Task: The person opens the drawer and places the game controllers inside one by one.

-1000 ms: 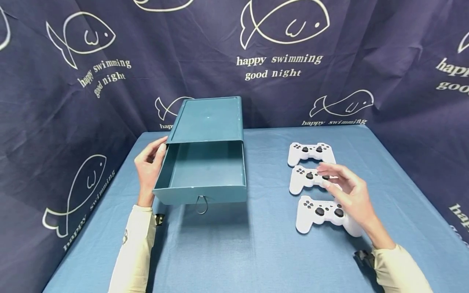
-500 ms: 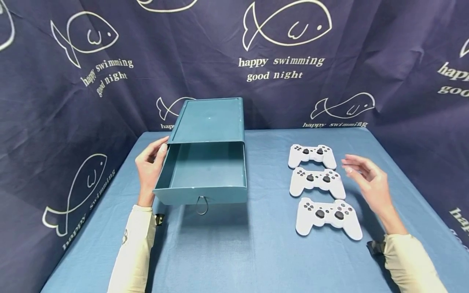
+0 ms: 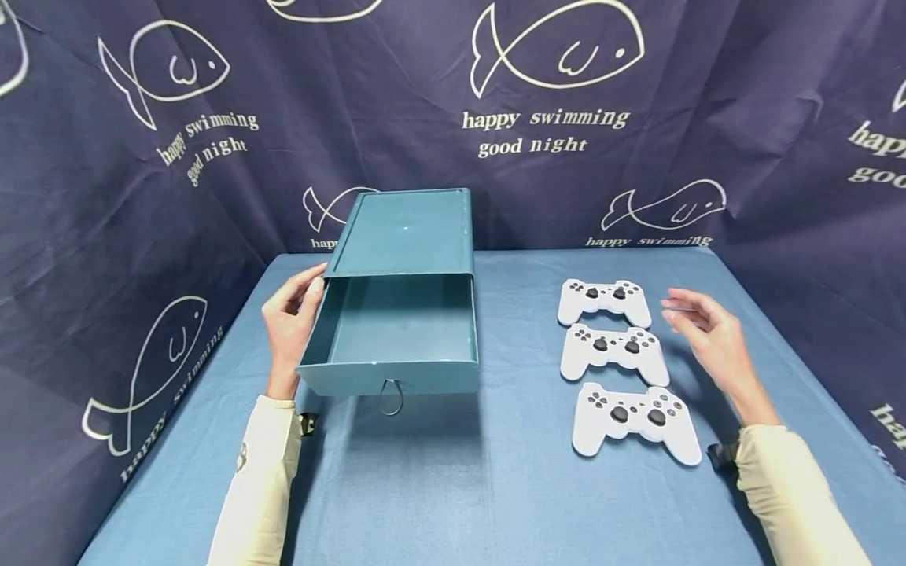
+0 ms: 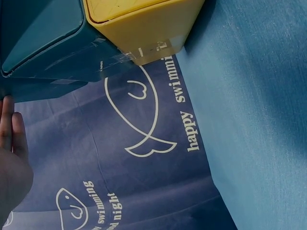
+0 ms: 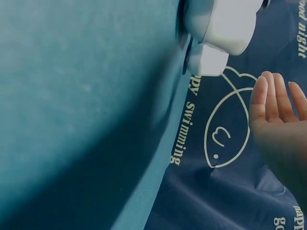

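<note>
A teal drawer box [image 3: 406, 232] stands left of centre in the head view, its drawer [image 3: 385, 379] pulled out and bare inside. My left hand [image 3: 292, 324] rests against the box's left side, fingers extended along the wall and thumb near its front edge. Three white game controllers lie in a column on the right: a far one [image 3: 605, 297], a middle one [image 3: 614, 355] and a near one [image 3: 638, 413]. Just right of the far and middle ones, my right hand [image 3: 715, 338] hovers with loosely bent fingers, holding nothing and apart from them.
In the left wrist view a yellow box [image 4: 148, 33] adjoins the teal one; the head view hides it. A wire ring pull [image 3: 391, 397] hangs from the drawer front. Blue cloth covers the table [image 3: 524, 487]. Dark fish-print curtains [image 3: 538, 173] enclose the back and sides.
My right hand has moved right, off from over the controllers, then shifted slightly further up in view. My left hand stays at the box. The controllers and drawer keep their places.
</note>
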Demonstrator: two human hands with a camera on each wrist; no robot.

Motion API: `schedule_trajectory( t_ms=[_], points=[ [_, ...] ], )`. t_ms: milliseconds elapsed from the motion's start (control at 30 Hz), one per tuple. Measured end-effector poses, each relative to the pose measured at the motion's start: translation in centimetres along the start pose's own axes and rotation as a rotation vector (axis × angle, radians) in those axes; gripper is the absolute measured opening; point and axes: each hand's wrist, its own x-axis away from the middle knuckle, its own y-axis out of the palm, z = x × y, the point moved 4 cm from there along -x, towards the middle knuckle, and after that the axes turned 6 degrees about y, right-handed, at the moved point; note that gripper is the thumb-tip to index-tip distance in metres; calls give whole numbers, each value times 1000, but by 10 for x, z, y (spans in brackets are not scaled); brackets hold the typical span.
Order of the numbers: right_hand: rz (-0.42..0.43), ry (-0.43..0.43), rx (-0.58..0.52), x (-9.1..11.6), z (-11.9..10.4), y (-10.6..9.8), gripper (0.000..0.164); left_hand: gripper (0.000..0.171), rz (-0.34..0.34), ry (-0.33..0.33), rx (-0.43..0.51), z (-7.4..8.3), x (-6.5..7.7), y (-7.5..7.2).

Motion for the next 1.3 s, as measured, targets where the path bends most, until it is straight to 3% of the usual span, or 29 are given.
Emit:
schedule_trajectory(
  t_ms=[500, 700, 900, 1133, 1300],
  points=[
    [-88, 59, 189, -26, 19, 3, 43, 24, 2, -5, 26, -1, 0, 2],
    [-121, 93, 283, -38, 22, 10, 49, 23, 22, -9, 28, 7, -2, 3],
    [-150, 124, 285, -46, 27, 14, 52, 24, 11, -12, 23, 14, -2, 6],
    [-219, 158, 305, -55, 36, 19, 59, 24, 35, 1, 26, 0, 0, 1],
    [-269, 214, 353, -57, 40, 21, 66, 24, 16, -3, 12, -1, 0, 0]
  ],
)
